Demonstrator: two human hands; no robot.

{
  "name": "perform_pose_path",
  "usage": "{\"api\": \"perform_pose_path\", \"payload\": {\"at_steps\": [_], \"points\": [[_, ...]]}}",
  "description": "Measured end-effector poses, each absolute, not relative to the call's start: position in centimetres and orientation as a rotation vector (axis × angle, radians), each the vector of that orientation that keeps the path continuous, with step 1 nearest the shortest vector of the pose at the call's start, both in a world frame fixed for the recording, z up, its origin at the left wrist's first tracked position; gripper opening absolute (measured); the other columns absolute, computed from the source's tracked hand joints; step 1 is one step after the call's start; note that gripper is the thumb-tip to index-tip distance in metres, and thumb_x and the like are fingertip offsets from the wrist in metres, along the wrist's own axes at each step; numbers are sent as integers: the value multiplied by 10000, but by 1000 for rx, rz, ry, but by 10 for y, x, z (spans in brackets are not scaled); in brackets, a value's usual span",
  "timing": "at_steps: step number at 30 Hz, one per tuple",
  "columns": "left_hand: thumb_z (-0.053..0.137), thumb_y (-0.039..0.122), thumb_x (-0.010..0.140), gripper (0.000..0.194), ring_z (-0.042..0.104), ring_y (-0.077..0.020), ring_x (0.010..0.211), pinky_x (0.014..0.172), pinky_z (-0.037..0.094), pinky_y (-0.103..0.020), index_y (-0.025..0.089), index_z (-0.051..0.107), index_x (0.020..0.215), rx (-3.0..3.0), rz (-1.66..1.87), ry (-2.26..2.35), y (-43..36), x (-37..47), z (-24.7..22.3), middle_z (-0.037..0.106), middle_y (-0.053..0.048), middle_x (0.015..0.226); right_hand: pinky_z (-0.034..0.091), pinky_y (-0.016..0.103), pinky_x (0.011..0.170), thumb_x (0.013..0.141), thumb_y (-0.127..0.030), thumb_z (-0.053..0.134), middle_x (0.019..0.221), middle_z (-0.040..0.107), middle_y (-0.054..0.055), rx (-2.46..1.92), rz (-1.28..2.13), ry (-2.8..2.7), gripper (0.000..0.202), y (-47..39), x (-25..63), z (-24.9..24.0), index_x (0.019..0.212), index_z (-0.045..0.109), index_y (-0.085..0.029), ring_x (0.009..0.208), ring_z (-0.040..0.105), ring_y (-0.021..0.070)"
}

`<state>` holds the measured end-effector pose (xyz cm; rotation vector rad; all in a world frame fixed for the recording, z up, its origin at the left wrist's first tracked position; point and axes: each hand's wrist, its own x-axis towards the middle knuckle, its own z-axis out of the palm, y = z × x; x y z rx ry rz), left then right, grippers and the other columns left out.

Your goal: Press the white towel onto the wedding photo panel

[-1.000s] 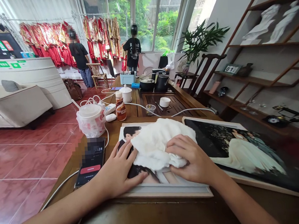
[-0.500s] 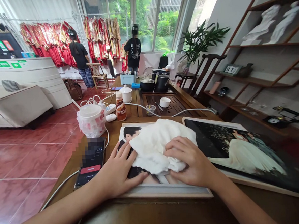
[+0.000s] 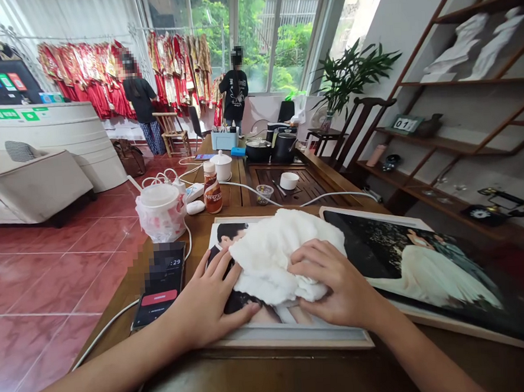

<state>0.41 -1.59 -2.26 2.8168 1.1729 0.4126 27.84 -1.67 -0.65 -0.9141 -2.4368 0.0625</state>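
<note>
Cloth (image 3: 287, 247), white and bunched, atop framed photo (image 3: 297, 332), right hand (image 3: 333, 281) clamped on the cloth's right side, left hand (image 3: 213, 299) flat and spread at the photo's left edge, phone (image 3: 159, 294) near the surface's (image 3: 202, 386) left edge.

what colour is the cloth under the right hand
Plain white; the cloth shows best in the head view.

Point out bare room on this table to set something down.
Largest: the strip of table nearest you, bordered by the middle picture frame and your forearms. A smaller patch lies on the slatted tray, right of the white cup. The left side is crowded with a phone, wrapped tub and bottle.
</note>
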Motion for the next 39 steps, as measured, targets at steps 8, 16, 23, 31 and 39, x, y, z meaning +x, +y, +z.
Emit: {"api": "perform_pose_path", "payload": {"at_steps": [8, 16, 23, 31, 39], "points": [[614, 484, 857, 748, 181, -351, 1453, 1167, 161, -565, 199, 357, 1499, 2822, 350, 1122, -8, 5, -25, 313, -112, 1560, 394, 397, 828, 676, -182, 723, 978, 603, 49, -794, 122, -2445, 344, -16, 277, -7, 984, 575, -216, 914, 517, 228], [551, 523, 906, 719, 241, -357, 1432, 1171, 141, -571, 168, 355, 1499, 2802, 345, 1175, -12, 5, -22, 324, -131, 1550, 394, 403, 814, 657, -181, 722, 973, 596, 55, -846, 99, -2455, 348, -20, 273, -6, 971, 577, -214, 914, 507, 240], [574, 523, 895, 728, 204, -356, 1445, 1164, 174, -571, 192, 345, 1501, 2815, 393, 1142, -13, 3, -23, 335, -122, 1546, 408, 410, 826, 688, -187, 699, 984, 610, 62, -879, 47, -2441, 325, -18, 276, -7, 987, 575, -217, 921, 523, 242], [612, 492, 867, 716, 236, -354, 1435, 1170, 148, -572, 215, 383, 1486, 2829, 371, 1123, -12, 3, -23, 346, -102, 1544, 410, 386, 822, 665, -193, 711, 980, 599, 49, -834, 123, -2465, 340, -22, 272, -4, 975, 572, -216, 911, 515, 226], [497, 539, 942, 694, 192, -351, 1450, 1163, 178, -571, 175, 329, 1508, 2809, 410, 1180, -17, 2, -22, 283, -136, 1568, 394, 404, 840, 652, -136, 712, 985, 604, 49, -925, 56, -2411, 365, -18, 275, -7, 983, 580, -214, 925, 506, 236]]}}
